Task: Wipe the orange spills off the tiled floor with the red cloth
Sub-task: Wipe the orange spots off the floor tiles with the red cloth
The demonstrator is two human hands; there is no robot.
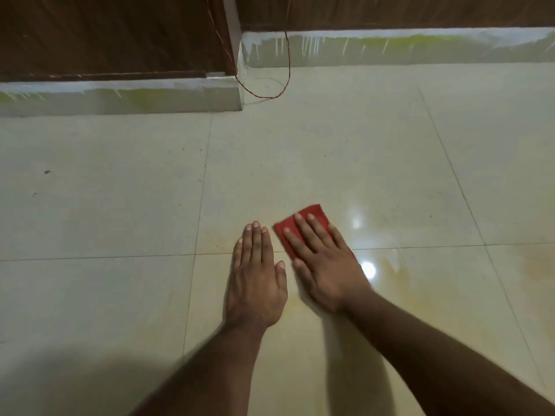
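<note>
While the red cloth [303, 228] lies flat under your right hand [322, 262], fingers straight and pressing, sweep toward the orange film [399, 283] beside that wrist; keep your left hand [255, 283] flat, bracing alongside.

My right hand [324, 265] covers most of the red cloth [312, 216]; only its 12 o'clock end shows. Both forearms cut off at the 6 o'clock edge. Red wire [288, 70] runs out at 12 o'clock. Orange stains [399, 283] faint, edges unclear.
</note>
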